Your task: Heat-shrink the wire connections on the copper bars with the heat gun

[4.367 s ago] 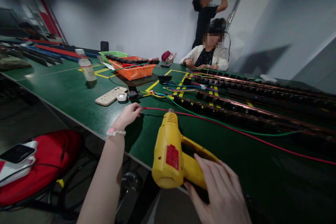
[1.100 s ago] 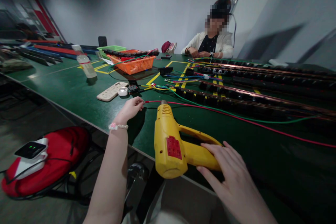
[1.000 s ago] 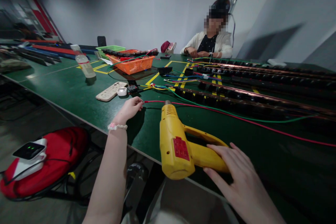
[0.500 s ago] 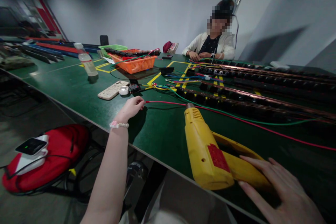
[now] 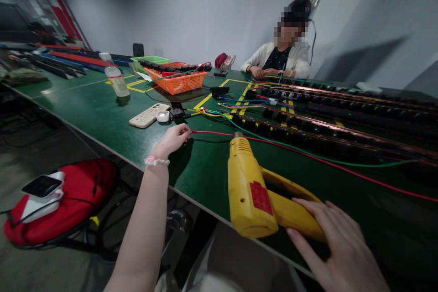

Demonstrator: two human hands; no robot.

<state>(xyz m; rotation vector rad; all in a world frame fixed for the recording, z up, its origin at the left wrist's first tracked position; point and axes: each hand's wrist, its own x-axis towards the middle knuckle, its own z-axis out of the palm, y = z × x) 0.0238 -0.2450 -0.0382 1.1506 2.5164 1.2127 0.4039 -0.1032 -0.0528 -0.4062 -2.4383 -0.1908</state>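
My left hand pinches the near end of a long red wire that runs right across the green table. My right hand lies over the handle of a yellow heat gun, fingers wrapped along it. The gun rests on the table near the front edge, its metal nozzle pointing at the red wire just right of my left hand. A green wire runs beside the red one.
Long black and copper strips fill the table's right side. A beige remote, a white tape roll, a bottle and an orange basket sit farther back. A seated person works at the far end. A red bag lies on the floor, left.
The heat gun swung out to the right with my right hand, then came partway back toward the wire end. My left hand kept its pinch on the red wire.
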